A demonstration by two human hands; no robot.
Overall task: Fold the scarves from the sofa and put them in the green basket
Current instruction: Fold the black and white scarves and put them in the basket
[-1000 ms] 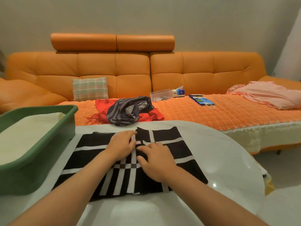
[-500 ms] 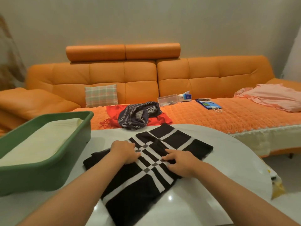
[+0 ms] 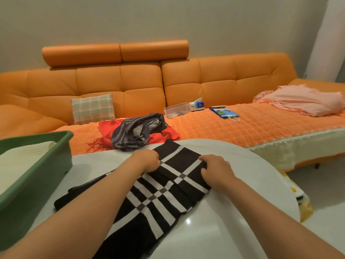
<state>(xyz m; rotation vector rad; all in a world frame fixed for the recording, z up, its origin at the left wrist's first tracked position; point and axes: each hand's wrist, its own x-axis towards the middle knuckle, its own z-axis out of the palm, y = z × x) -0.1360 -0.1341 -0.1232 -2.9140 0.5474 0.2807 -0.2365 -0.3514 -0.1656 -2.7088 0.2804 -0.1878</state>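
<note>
One sofa (image 3: 141,86) holds two scarves, the striped scarf (image 3: 128,135) atop the red scarf (image 3: 107,128); one table (image 3: 242,184) bears one basket (image 3: 37,180) and one checked scarf (image 3: 158,199). Two hands, left hand (image 3: 147,159) and right hand (image 3: 216,171), grip its far fold with curled fingers.

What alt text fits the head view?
The left hand and right hand grip a black scarf on a white table. A green basket stands at left; a striped scarf and red scarf lie on the sofa behind.

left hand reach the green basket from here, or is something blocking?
Probably yes: the green basket sits left of the left hand, only bare table between. That hand grips the black-and-white scarf, though.
</note>
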